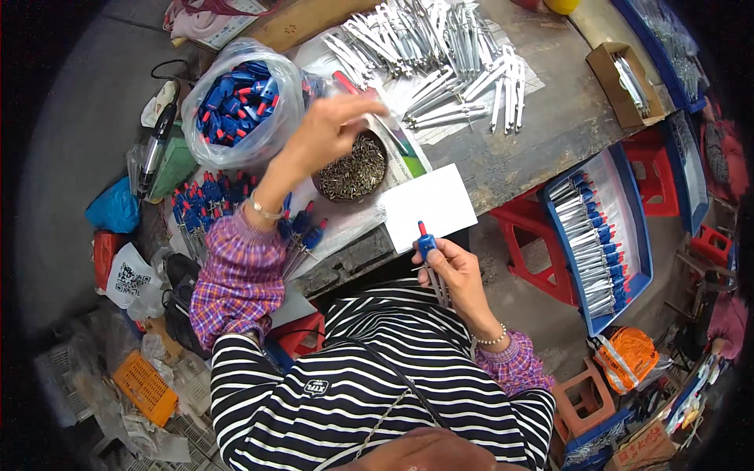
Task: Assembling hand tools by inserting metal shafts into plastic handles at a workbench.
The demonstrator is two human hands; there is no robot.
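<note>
My right hand (459, 279) is closed around a drawing compass (427, 243) with a blue head, a red tip and metal legs pointing down. It is held upright in front of the table edge, beside a white sheet (430, 206). Over the far rim of a round bowl of small metal pins (353, 173) hangs my left hand (334, 129), its index finger stretched out and thumb apart. A thin tool with a red handle (345, 82) lies just beyond it. To its left stands a clear plastic bag (288, 98) full of blue heads with red tips (238, 102).
Silver metal legs (424, 47) are heaped at the back. Several blue-headed compasses (208, 202) lie at the left. On the right, a blue tray (646, 275) of compasses rests by red stools (534, 255). A cardboard box (620, 86) stands on the table's right end.
</note>
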